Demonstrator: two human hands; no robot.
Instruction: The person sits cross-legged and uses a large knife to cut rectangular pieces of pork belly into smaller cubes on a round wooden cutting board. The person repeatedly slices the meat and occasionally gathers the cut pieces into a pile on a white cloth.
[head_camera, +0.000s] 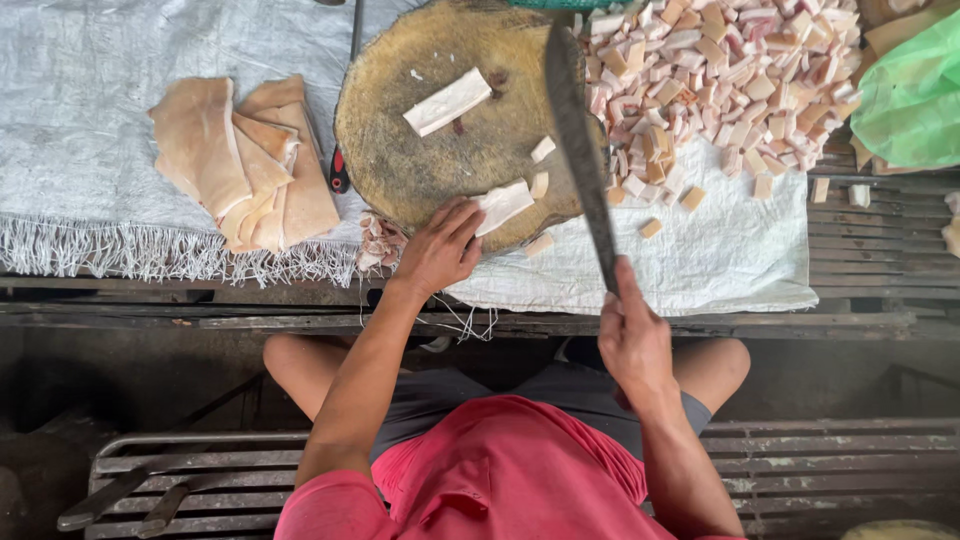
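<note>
My right hand (633, 335) grips the handle of a long dark cleaver (578, 140), its blade raised over the right side of a round wooden chopping block (420, 150). At the block's near edge, my left hand (440, 248) presses its fingertips on a pale strip of pork fat (503, 205). Another white strip (448, 101) lies near the block's middle. A few small cut cubes (541, 150) sit beside the blade.
A big heap of pink-white cut cubes (720, 70) lies on white sacking (730, 250) right of the block. Stacked tan skin slabs (245, 160) lie to the left. A green plastic bag (915, 95) sits far right. Wooden slat bench (870, 230) underneath.
</note>
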